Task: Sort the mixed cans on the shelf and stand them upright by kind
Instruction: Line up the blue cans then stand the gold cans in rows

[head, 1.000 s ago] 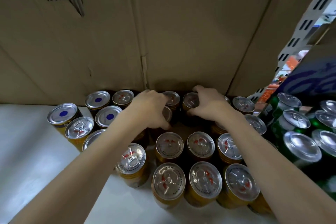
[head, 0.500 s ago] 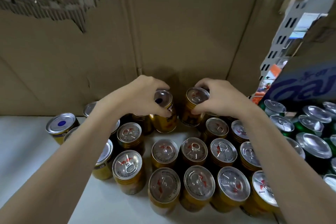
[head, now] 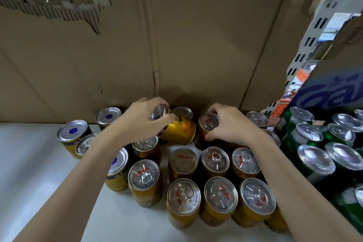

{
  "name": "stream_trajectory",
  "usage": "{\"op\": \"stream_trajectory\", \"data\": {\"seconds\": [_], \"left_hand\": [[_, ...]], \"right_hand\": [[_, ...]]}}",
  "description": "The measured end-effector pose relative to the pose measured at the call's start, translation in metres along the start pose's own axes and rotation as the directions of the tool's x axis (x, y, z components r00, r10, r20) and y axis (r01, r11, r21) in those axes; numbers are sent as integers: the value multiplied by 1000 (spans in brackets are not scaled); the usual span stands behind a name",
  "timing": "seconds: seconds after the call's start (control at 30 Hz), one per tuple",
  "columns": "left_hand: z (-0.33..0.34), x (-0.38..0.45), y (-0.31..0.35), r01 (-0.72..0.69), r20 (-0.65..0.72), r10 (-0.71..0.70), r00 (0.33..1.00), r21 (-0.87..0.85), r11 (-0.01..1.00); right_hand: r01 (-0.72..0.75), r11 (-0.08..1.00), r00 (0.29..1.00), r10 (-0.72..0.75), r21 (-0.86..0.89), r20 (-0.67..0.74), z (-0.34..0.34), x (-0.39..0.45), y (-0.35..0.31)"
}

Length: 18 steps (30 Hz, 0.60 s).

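The tilted gold can (head: 177, 128) is lifted at the back of the shelf (head: 29, 163), near the cardboard wall (head: 176, 45), with its silver end turned toward the person. The left hand (head: 144, 122) grips it around this end. Just to the right, a second gold can (head: 208, 124) stands nearly upright, and the right hand (head: 229, 124) holds it with fingers curled around its rim.

To do this step well, the person should probably turn the tilted can fully upright before lowering it, and choose a free place among cans of the same kind, so that it does not knock its neighbours. The gold cans with red tabs (head: 215, 160) stand in rows in front, the blue-dot cans (head: 72, 131) at the left, the green cans (head: 314, 161) at the right.

Both forearms reach forward over the front rows, with the wrists bent slightly downward.
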<state>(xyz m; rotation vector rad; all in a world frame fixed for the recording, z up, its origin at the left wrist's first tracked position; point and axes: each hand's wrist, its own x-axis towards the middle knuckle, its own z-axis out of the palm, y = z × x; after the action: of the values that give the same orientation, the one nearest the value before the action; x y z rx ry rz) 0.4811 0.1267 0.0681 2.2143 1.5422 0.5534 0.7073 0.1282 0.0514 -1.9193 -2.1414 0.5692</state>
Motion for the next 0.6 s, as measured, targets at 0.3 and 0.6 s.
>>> {"op": "stream_trajectory", "data": {"seconds": [0.3,0.6], "left_hand": [[5,-27,-9,403,433,-271,860,-901,-161],[6,-23,6,309,301,102,948,-947,-82]], "right_hand": [[8,998,1000,-7,-59,20,22,10,2],[-55,996,997,58,-73,43,21,8,5]]}}
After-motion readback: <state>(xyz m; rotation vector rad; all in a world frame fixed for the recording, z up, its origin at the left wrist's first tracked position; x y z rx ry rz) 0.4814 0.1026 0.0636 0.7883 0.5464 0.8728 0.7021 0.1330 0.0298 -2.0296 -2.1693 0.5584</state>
